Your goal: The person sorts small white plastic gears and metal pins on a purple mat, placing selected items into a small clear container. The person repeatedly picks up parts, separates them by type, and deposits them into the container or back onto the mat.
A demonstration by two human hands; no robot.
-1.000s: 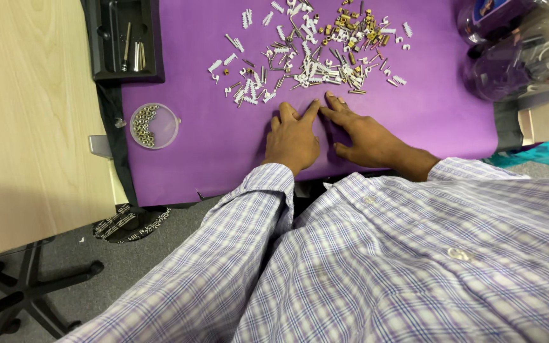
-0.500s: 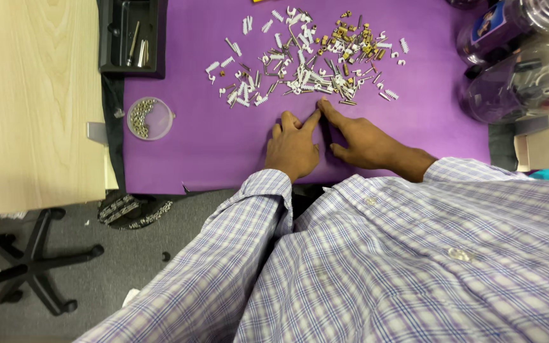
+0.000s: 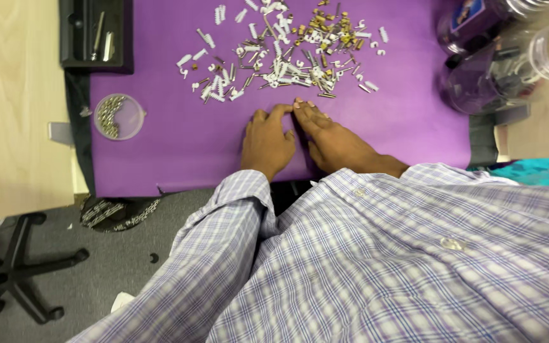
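Both my hands lie on a purple mat (image 3: 160, 159), index fingertips touching each other just below a scattered pile of small parts (image 3: 281, 57): white plastic pieces, silver pins and a few brass bits. My left hand (image 3: 267, 141) rests palm down with its index finger stretched toward the right. My right hand (image 3: 333, 134) lies flat, its fingers pointing up-left to the pile's near edge. I see nothing gripped in either hand. Plaid shirt sleeves cover both arms.
A small round clear dish (image 3: 119, 116) of metal bits sits at the mat's left edge. A black tray (image 3: 94, 35) with tools lies at top left. Clear plastic jars (image 3: 497, 70) stand at the right. A pale wooden desk (image 3: 14, 108) and an office chair base (image 3: 14, 273) are on the left.
The head view has shifted a little. Both hands stay on the mat with fingertips together at the near edge of the pile.
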